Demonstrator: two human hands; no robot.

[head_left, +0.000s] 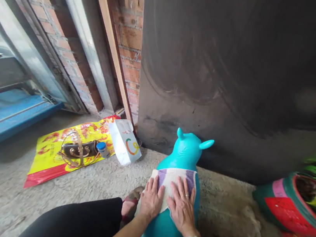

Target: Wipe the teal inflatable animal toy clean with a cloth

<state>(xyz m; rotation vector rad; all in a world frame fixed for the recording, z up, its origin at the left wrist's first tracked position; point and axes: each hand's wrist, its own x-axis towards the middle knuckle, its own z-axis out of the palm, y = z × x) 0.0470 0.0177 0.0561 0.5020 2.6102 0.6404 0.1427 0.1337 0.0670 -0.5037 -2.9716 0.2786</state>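
Both palms press on a cream cloth (169, 177) with purple patches, draped over the back of a turquoise inflatable animal toy (186, 154). On the cloth's left part lies my left hand (151, 200), fingers stretched forward. My right hand (182, 204) rests on the right part with its fingers spread; it wears a ring and a bracelet. The toy's head and two ears point away from me, toward the dark panel. Its underside is hidden from view.
Left on the concrete floor lies a yellow and red plastic sack (50, 154), with a dark handbag (89, 149), a blue-lidded jar (102, 149) and a white paper bag (124, 141). A potted plant (278, 202) stands right. Behind rises a dark panel (227, 65).
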